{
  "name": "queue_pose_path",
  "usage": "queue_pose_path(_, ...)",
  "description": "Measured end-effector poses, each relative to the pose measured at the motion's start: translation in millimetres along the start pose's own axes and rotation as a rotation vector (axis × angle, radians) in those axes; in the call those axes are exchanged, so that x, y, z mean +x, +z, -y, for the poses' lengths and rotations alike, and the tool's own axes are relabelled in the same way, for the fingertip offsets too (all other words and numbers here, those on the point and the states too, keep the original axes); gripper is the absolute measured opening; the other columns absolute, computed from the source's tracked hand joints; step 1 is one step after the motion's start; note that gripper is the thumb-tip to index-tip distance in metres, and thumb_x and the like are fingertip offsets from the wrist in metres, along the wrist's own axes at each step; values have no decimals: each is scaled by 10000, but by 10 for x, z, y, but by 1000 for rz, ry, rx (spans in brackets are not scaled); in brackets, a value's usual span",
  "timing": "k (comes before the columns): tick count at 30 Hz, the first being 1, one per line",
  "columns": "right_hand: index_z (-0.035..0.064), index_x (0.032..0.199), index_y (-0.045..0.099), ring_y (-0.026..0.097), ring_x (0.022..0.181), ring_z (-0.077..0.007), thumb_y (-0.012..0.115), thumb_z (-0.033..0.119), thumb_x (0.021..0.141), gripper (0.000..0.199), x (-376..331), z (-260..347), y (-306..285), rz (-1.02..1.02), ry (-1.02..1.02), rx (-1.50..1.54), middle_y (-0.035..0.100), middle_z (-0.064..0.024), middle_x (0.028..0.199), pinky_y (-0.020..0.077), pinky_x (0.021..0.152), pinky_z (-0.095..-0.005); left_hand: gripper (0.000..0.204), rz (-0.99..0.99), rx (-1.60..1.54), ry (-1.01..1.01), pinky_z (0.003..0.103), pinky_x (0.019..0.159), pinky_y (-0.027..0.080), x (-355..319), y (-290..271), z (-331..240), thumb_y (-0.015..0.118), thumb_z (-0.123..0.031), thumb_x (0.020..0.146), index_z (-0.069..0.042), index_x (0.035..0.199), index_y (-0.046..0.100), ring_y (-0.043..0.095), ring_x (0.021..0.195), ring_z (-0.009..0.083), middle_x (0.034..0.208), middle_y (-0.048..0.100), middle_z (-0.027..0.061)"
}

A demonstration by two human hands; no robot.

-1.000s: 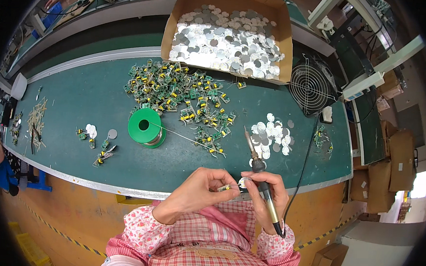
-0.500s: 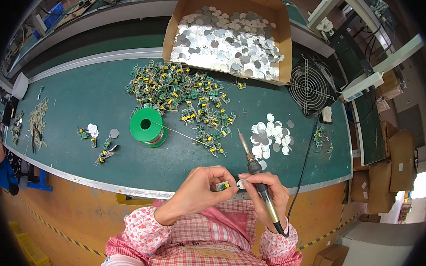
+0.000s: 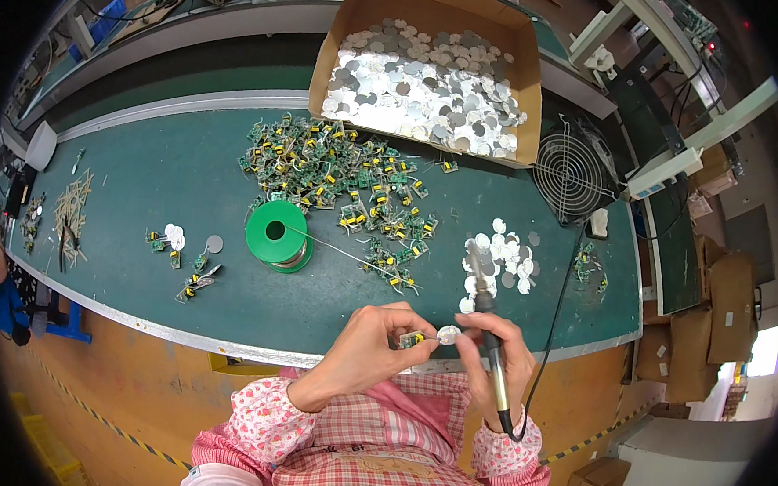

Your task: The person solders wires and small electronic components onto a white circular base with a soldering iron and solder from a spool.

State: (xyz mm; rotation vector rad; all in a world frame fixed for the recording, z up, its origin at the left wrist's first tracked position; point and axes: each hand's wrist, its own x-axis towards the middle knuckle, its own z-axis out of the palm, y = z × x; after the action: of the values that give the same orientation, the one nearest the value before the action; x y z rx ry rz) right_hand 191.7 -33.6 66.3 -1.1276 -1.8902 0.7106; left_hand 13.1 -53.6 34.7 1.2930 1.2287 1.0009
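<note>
L hand [image 3: 368, 347] is pinching small green circuit board [image 3: 412, 339] w/ round silver metal disc [image 3: 448, 335]; R hand [image 3: 499, 359] is gripping black soldering iron [image 3: 487, 329] beside disc, above green bench [image 3: 146, 186].

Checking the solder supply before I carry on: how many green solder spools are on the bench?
1. The green solder spool stands on the green bench left of centre, beside the pile of small circuit boards, its wire running right. Another could be hidden outside the view.
</note>
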Motion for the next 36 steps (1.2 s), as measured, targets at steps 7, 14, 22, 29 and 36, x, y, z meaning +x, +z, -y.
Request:
queue_pose_path(7,-13,901,554,619,538,-160,597,154,865,176,-229,131,-128,-215,117,181,627,-106,638,480,517,-259,112,-142,-337,-290,163,540,388,72,-58,-10,676,-80,841,2,917,681,497,623,16,798,630,-1)
queue_pose_path(14,-38,914,547,631,473,-180,556,180,874,222,-238,121,-103,-177,11,264,604,-119,597,483,449,-250,125,-230,-484,-209,173,542,400,112,-45,-22,670,-68,842,18,933,671,506,634,26,831,650,20)
queue_pose_path(22,-31,910,559,627,465,-158,557,122,859,162,-190,99,-63,-80,-70,237,594,-93,539,466,424,-241,137,-259,-543,-184,185,560,406,131,-45,44,669,-66,844,19,951,674,505,652,36,842,653,25)
queue_pose_path(29,-23,904,563,630,471,-154,561,111,856,142,-170,82,-31,-71,-82,211,607,-94,550,462,422,-235,172,-291,-537,-123,162,480,355,129,-26,42,677,-118,846,15,954,669,454,557,-9,764,626,-14)
queue_pose_path(36,-28,897,564,640,488,-154,563,101,859,135,-162,131,-35,-54,-29,194,622,-110,579,471,429,-235,159,-284,-528,-119,160,479,351,132,-26,49,673,-119,849,4,950,672,454,559,-8,765,627,-20)
